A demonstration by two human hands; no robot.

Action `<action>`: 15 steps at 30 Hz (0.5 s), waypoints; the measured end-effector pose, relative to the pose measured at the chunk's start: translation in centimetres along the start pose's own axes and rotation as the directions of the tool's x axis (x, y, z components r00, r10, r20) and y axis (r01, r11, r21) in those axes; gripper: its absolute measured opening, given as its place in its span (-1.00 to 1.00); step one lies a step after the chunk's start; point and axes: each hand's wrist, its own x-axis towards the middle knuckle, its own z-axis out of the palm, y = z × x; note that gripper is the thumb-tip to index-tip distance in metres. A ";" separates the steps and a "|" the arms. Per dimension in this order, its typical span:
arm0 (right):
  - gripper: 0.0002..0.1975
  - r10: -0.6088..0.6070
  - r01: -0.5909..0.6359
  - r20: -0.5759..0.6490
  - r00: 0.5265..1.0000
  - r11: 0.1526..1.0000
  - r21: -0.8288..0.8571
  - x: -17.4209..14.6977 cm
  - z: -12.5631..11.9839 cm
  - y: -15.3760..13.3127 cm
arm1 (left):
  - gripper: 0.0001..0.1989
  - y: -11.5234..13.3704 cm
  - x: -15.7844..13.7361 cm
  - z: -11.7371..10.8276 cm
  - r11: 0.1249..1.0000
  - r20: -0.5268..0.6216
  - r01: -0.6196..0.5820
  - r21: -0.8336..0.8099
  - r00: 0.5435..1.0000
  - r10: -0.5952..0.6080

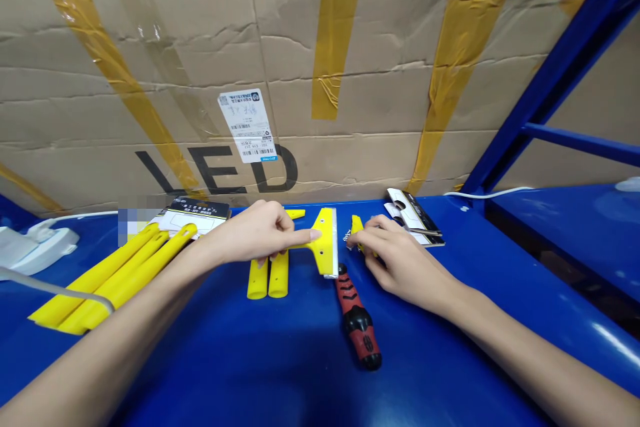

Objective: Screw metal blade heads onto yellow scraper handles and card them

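My left hand (267, 230) pinches a yellow scraper head (325, 240) by its narrow neck, with the pale metal blade facing right. My right hand (403, 257) rests on the blue surface with curled fingers. Its fingertips reach a small group of screws (347, 236) beside a yellow plastic piece (357, 223); what they grip, if anything, is hidden. Below the blade lies a red and black screwdriver (357, 320), its handle toward me. Two yellow tube handles (268, 280) lie partly under my left hand, and another yellow piece (296, 213) shows behind it.
Several long yellow handles (115, 273) lie at left by printed cardboard packaging (200, 213). More folded cards (415, 217) are at back right. A taped cardboard box (280, 67) stands behind; a blue metal frame (550, 73) rises at right. A grey cable (55, 285) crosses the left.
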 end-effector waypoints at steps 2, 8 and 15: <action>-0.64 0.011 -0.011 0.016 1.000 1.000 -0.005 0.0 0.0 0.0 | -0.48 0.0 0.1 0.0 1.000 -0.002 0.005 -0.001 1.000 -0.005; -0.69 0.051 -0.051 0.040 0.998 0.999 0.000 -0.3 -0.1 -0.4 | -0.47 0.2 0.1 0.0 1.000 -0.010 0.007 0.018 1.000 -0.007; -0.69 0.076 -0.077 0.007 0.997 0.994 0.082 -0.6 0.1 -0.1 | -0.45 0.1 0.2 0.5 1.000 -0.005 -0.001 0.023 1.000 0.001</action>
